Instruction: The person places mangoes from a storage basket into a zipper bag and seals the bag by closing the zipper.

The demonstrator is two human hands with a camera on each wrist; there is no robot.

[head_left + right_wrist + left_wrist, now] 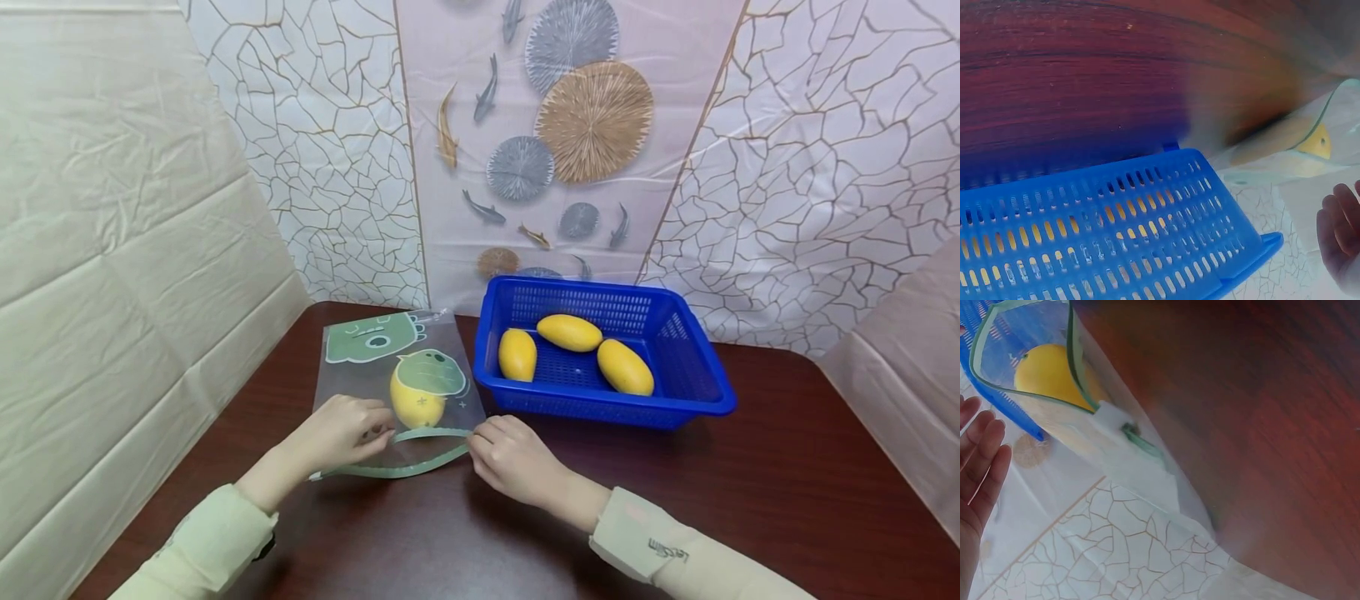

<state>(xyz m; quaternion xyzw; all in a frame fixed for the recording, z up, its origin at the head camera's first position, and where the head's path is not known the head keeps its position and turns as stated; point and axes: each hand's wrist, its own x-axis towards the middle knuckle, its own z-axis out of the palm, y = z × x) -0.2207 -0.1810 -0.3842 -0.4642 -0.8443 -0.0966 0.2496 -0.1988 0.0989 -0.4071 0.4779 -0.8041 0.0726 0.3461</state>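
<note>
Fruit: in clear bag (360,382), btw & just fwd of my hands; yellow fruit (416,406) nr mouth.
L hand (347,432): fingers loosely bent, apart from thumb, over bag's L side.
R hand (516,458): fingertips at R mouth corner; can't tell if pinching.

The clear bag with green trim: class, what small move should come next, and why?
Perhaps reach the right hand toward the leftmost mango in the blue basket: that hand is nearer the basket, the bag has its mouth open, and just one mango shows inside.
</note>
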